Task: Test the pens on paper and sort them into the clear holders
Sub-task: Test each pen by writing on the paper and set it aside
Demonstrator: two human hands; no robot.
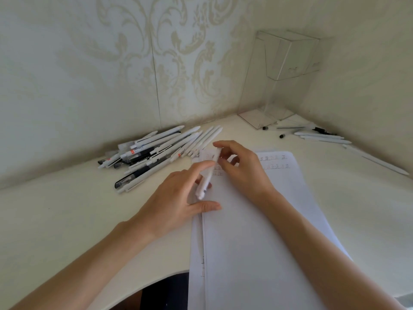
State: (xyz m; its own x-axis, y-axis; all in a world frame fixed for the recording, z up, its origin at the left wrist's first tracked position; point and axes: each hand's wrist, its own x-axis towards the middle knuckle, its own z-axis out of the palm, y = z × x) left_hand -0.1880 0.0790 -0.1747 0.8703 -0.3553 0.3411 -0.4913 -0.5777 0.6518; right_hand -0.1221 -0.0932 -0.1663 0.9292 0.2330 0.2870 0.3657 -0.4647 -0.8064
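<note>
Now both hands' fingers (220, 161) pinch the white pen (209, 175) over the paper (257, 231).

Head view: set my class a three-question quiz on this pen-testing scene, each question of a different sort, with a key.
1. True or false: the holder is full of pens.
2. The pen over the paper is held by: A one hand; B both hands; C neither.
3. Fill in: the pile lies to the ___ of the paper.
Key: 1 false, it looks empty. 2 B, the left hand and right hand. 3 left.
</note>
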